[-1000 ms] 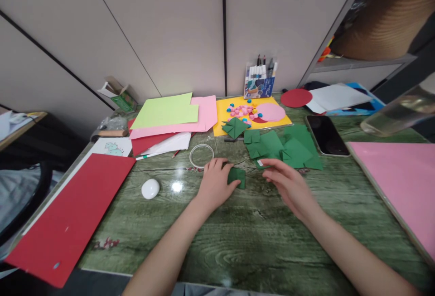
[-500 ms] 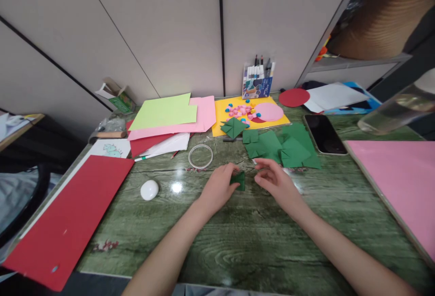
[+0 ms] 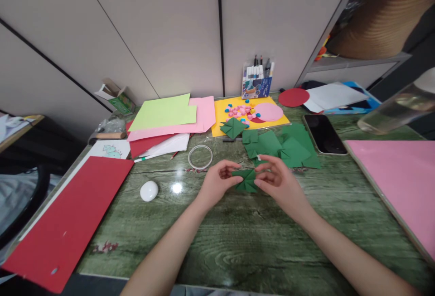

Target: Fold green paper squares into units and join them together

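Change: compared with the earlier frames, the green folded paper [image 3: 246, 182] is now spreading wider and showing its creased, pointed flaps; the right hand [image 3: 280, 186], then apart from it, is now touching its right side.
Left hand [image 3: 217, 183]: curling partly closed and pinching the paper's left part between thumb and fingers.
Right hand: bending its fingers and bringing the thumb against the paper's right edge, the fingers closing behind; a small white patch [image 3: 258, 157] is showing at the index fingertip.
Folded paper: sitting between the two hands, right of the left thumb and left of the right thumb, near the centre of the frame.
Green pieces: flat and folded green papers [image 3: 295, 151] are lying just beyond the right hand; another folded green piece [image 3: 233, 128] is resting partly on the yellow sheet [image 3: 220, 111], near the pink and blue balls [image 3: 239, 111].
Ring: a pale ring [image 3: 200, 157] is lying beyond the left hand, towards the left.
White dome: a round white object [image 3: 149, 191] is resting left of the left hand.
Phone: a dark-screened phone [image 3: 325, 134] is lying on the bench [image 3: 217, 250], right of the green papers.
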Demonstrator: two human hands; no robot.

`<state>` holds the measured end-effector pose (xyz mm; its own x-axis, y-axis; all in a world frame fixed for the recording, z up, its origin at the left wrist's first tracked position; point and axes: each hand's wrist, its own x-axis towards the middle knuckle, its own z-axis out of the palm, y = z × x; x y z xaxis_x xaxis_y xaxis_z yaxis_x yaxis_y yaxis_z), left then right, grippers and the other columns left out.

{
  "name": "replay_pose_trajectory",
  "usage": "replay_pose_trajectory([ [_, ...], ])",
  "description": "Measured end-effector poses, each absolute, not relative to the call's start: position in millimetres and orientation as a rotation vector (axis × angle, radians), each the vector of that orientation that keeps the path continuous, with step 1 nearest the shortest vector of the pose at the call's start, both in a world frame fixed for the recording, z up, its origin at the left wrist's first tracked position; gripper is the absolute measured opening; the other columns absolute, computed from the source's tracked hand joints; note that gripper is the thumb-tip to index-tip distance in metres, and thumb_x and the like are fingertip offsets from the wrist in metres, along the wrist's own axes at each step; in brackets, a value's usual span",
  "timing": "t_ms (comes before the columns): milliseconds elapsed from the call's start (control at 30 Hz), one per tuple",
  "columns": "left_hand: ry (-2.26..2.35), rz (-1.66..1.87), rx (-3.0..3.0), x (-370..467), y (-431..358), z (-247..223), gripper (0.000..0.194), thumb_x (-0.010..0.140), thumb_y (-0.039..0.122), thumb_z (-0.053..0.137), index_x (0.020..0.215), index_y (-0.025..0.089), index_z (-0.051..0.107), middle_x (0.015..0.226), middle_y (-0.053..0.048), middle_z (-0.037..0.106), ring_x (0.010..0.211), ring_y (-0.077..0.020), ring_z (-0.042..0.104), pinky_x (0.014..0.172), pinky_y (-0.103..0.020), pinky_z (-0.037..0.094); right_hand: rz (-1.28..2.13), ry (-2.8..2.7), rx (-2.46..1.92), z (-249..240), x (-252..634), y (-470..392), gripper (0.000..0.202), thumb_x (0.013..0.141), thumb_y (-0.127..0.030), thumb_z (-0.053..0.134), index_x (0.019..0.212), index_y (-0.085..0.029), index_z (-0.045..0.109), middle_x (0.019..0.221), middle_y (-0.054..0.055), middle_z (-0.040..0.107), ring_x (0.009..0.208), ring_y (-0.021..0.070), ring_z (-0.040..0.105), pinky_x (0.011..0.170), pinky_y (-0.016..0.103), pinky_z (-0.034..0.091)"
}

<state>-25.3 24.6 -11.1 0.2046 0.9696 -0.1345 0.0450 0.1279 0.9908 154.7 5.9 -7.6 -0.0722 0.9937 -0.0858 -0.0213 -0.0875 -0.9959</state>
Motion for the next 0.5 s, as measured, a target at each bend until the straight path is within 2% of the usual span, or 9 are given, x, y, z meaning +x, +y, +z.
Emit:
replay_pose_trajectory([
  [167, 1.060, 0.909, 1.060, -15.4, 15.3, -5.1, 0.043, 0.055, 0.020, 0.077, 0.093, 0.017, 0.057, 0.085, -0.002, 0.064, 0.081, -0.0161, 0.059, 0.074, -0.029, 0.045, 1.208, -1.132, -1.154, -3.9, 152.0, 0.6, 0.049, 0.068, -0.022, 0.067, 0.111, -0.028, 0.044, 0.090, 0.000, 0.052, 0.067, 0.0113, 0.058, 0.069, 0.031, 0.051],
  [333, 1.075, 0.884, 1.012, -10.8, 11.3, -2.6, 0.030, 0.053, 0.019, 0.077, 0.076, 0.015, 0.057, 0.074, 0.000, 0.065, 0.072, -0.0152, 0.059, 0.070, -0.028, 0.045, 1.254, -1.137, -1.126, -0.4, 153.3, -1.3, 0.043, 0.072, -0.024, 0.065, 0.110, -0.028, 0.045, 0.088, 0.000, 0.054, 0.065, 0.0109, 0.057, 0.063, 0.028, 0.049],
  [500, 0.991, 0.859, 0.985, -12.8, 12.9, -2.7, 0.032, 0.052, 0.018, 0.078, 0.079, 0.013, 0.062, 0.078, -0.003, 0.068, 0.073, -0.0159, 0.060, 0.073, -0.029, 0.046, 1.264, -1.141, -1.154, 1.0, 154.9, 0.7, 0.044, 0.070, -0.027, 0.067, 0.110, -0.028, 0.046, 0.081, -0.001, 0.056, 0.063, 0.0120, 0.056, 0.060, 0.028, 0.048],
])
